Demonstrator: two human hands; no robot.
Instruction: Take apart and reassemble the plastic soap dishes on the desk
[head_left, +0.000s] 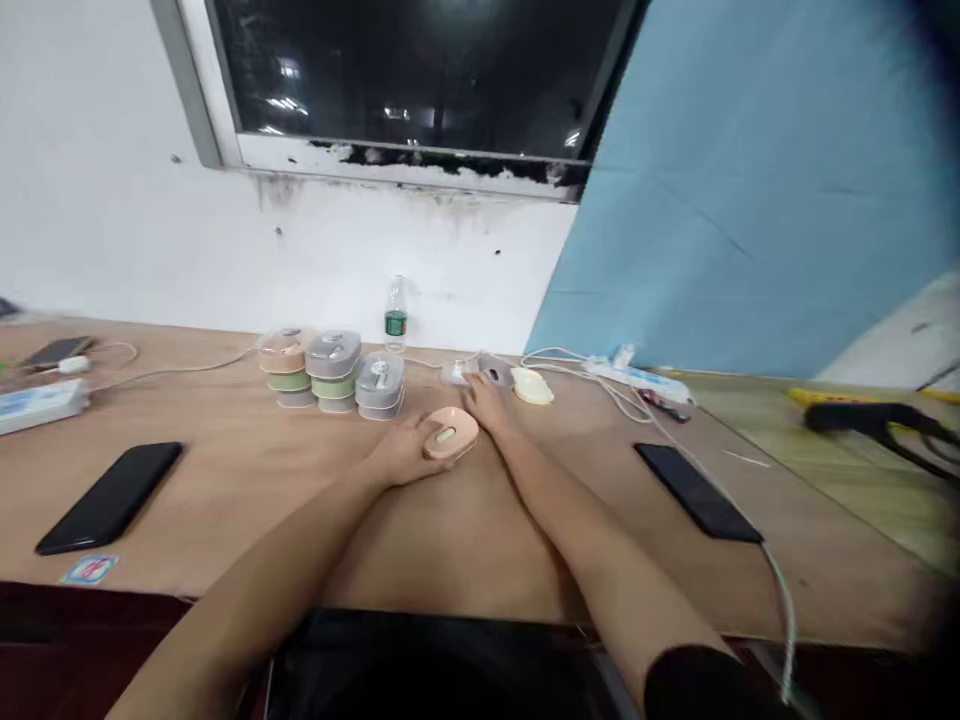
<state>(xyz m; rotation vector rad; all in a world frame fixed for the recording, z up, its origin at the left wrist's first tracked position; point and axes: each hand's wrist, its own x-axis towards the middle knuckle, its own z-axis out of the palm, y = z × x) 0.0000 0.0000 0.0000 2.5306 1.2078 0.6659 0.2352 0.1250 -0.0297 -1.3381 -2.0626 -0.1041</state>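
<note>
Left hand (405, 452): curled round peach oval plastic box (452, 432); near, centre.
Right hand (486, 402): outstretched at translucent grey plastic pieces (498, 371), farther; grip cannot be told.
Box stacks (334, 366): peach, green, grey oval plastic; left.
Bottle (395, 322): clear plastic, green label; far.

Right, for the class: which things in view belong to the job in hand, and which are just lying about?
Likely part of the job:
Pink box, in the left hand
Grey piece, by the right hand
Cream piece
Stacked boxes

Apparently just lying about:
Bottle
Left phone
Right phone
Power strip
Sticker
</note>
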